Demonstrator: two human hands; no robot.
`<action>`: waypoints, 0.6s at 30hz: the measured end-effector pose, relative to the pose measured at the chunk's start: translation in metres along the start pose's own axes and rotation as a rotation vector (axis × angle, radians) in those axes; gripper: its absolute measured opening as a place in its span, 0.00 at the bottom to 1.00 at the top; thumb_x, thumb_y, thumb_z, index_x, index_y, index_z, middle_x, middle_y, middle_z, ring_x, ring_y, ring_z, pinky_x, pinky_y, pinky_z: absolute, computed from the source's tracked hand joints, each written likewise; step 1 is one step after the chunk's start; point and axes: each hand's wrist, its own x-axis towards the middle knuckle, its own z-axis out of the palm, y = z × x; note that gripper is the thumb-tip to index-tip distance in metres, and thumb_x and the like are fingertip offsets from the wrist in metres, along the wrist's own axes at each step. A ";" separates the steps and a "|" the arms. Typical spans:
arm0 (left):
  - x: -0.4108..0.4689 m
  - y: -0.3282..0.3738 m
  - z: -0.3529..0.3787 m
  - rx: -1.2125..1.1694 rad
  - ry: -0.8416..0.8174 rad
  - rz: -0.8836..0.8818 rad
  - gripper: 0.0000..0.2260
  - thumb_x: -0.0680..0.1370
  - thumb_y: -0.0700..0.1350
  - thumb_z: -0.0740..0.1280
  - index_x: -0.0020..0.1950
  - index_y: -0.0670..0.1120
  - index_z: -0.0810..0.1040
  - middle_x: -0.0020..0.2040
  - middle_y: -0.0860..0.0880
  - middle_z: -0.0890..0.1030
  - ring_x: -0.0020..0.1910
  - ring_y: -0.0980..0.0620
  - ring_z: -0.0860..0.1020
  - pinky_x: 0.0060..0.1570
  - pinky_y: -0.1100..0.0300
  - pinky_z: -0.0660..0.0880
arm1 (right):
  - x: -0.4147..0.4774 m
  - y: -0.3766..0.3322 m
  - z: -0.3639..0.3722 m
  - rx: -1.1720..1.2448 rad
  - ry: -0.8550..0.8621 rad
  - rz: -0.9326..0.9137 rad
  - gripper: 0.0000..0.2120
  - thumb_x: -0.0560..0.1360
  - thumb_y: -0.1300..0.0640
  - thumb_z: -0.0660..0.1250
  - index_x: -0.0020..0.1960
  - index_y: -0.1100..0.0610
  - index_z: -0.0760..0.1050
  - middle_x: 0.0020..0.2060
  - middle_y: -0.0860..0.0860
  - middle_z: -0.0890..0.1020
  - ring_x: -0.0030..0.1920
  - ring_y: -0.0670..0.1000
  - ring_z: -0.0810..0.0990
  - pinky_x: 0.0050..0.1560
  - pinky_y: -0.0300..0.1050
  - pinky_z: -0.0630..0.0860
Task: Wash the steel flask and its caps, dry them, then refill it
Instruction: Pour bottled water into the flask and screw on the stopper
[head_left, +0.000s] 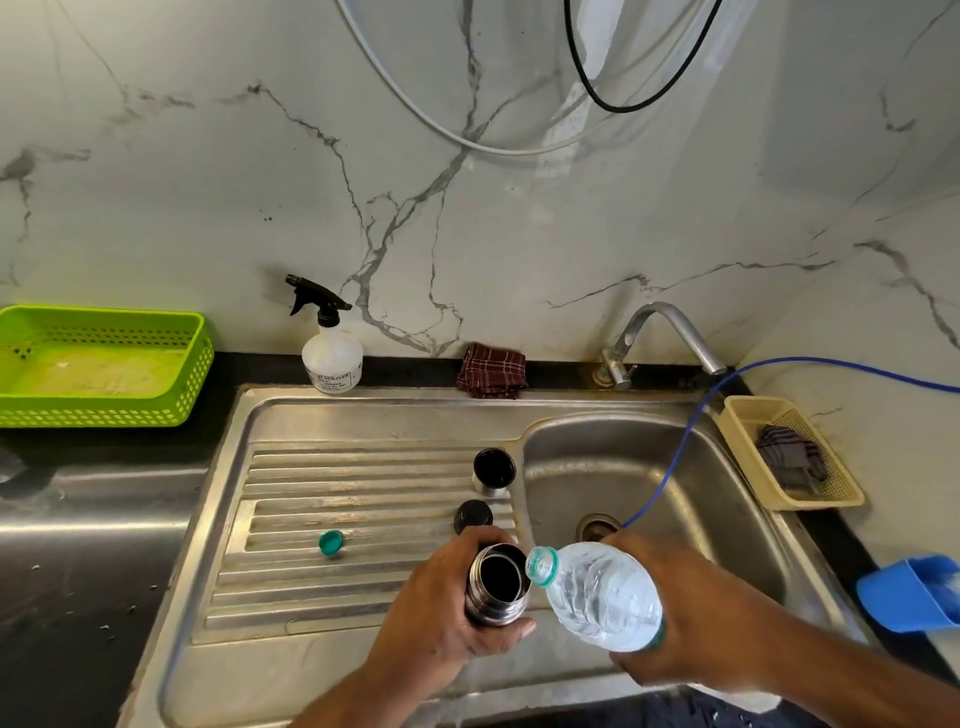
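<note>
My left hand (441, 613) grips the steel flask (496, 584) upright over the sink's drainboard, its dark mouth open. My right hand (691, 623) holds a clear plastic water bottle (597, 595) tilted down to the left, its uncapped neck touching the flask's rim. The flask's steel cup cap (493, 470) stands mouth up on the drainboard near the basin. The black inner stopper (472, 516) sits just below the cup cap. The bottle's small green cap (331, 543) lies further left on the drainboard ridges.
Steel sink basin (675, 467) with drain and a blue hose (691, 431) running into it; tap (670, 332) behind. A spray bottle (331, 343) and checked cloth (491, 371) stand at the wall. Green basket (104, 410) left, beige basket (826, 499) with cloth right, blue scoop (909, 592).
</note>
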 end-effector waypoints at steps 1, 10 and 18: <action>0.000 -0.001 0.000 0.002 0.003 -0.002 0.28 0.66 0.60 0.81 0.61 0.60 0.73 0.54 0.63 0.81 0.52 0.59 0.81 0.51 0.60 0.78 | -0.001 0.000 -0.001 -0.009 -0.006 0.008 0.31 0.62 0.43 0.77 0.63 0.37 0.70 0.54 0.36 0.79 0.55 0.41 0.80 0.51 0.42 0.80; -0.001 -0.001 0.003 0.005 0.008 -0.011 0.28 0.66 0.62 0.80 0.61 0.63 0.72 0.54 0.65 0.80 0.52 0.61 0.81 0.51 0.67 0.76 | -0.009 -0.010 -0.009 -0.084 -0.098 0.042 0.34 0.63 0.38 0.76 0.65 0.37 0.67 0.54 0.35 0.79 0.54 0.37 0.79 0.51 0.38 0.79; -0.001 0.002 0.002 0.007 0.021 0.005 0.27 0.66 0.59 0.81 0.60 0.61 0.73 0.54 0.64 0.81 0.51 0.60 0.81 0.49 0.65 0.77 | -0.010 -0.013 -0.011 -0.081 -0.127 0.052 0.32 0.62 0.39 0.76 0.63 0.41 0.70 0.52 0.37 0.80 0.52 0.37 0.79 0.49 0.36 0.79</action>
